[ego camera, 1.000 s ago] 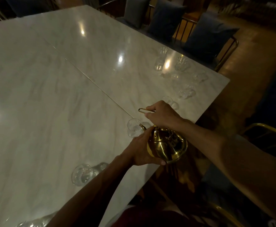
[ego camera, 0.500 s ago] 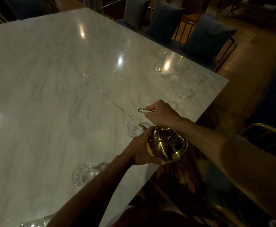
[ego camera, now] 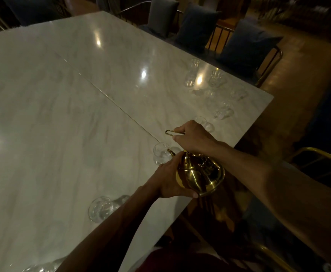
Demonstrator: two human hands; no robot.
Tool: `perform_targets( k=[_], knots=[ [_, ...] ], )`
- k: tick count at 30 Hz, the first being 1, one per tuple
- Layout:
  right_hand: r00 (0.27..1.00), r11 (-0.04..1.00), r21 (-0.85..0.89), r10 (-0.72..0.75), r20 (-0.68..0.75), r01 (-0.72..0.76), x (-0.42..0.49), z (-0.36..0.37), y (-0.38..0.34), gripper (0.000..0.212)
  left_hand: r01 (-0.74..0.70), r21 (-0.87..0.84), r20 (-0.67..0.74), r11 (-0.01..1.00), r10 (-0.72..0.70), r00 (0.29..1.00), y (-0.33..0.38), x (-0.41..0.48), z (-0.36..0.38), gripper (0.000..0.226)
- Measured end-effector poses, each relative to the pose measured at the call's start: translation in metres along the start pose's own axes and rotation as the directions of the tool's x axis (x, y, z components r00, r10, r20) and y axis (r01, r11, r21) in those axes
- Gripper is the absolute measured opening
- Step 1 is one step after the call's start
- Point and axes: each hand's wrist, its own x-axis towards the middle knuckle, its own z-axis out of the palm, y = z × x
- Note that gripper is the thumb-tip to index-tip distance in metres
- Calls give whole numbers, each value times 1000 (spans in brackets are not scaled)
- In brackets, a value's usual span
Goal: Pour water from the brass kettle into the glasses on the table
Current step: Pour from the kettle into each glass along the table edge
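Dim warm light falls on a pale marble tabletop, which a thin brass seam crosses at a slant, with bright lamp reflections on the polish. Dark cushioned chairs line the far edge, and a gold chair frame shows at the right over a wooden floor. The brass kettle hangs in the air at the near right edge of the tabletop, tipped forward so that its spout reaches the rim of a clear glass standing beside the seam's end. Whether water is running cannot be told in this light. The right hand is above the kettle, its fingers curled tightly round the thin wire handle, whose looped end sticks out to the left of the knuckles. The left hand cups the kettle's round belly from the side and below, its fingers wrapped against the brass and the thumb laid along the base. A second glass stands nearer the person, just beside the left forearm and well apart from the kettle. Another glass peeks out just behind the right hand. A loose cluster of glasses sits farther along toward the table's far right corner, with two more close to the cushioned chairs.
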Motion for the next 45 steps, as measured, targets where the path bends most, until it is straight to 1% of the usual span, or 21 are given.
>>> perform_targets(
  k=[9,22,25,30,34,37,41,45],
  knots=[
    [1000,1000,1,-3,-1,3,1,3,3,42,-8,24,-4,1000,8,1000,1,-3,-2,126],
    [1000,1000,5,11,-25,-11,-5,4,5,42,-45,-6,8,999,45,999,3,-8,0,125],
    [999,1000,22,11,-38,-11,-6,5,8,43,-47,19,17,999,46,999,3,-8,0,124],
    [996,994,103,28,-83,-19,-9,7,16,43,-68,118,16,991,66,998,0,-8,-2,128],
    [994,974,227,35,-107,-10,-15,11,28,43,-112,207,18,972,111,994,-6,-6,-5,128],
    [988,940,341,60,-145,-7,-19,12,39,43,-138,278,35,951,133,990,-10,-2,-5,132],
    [972,901,433,88,-220,17,-24,6,51,39,-108,372,91,922,79,993,-3,8,-4,141],
    [961,885,464,90,-261,43,-24,-7,61,39,-125,386,143,914,75,987,14,25,-8,138]
  ],
)
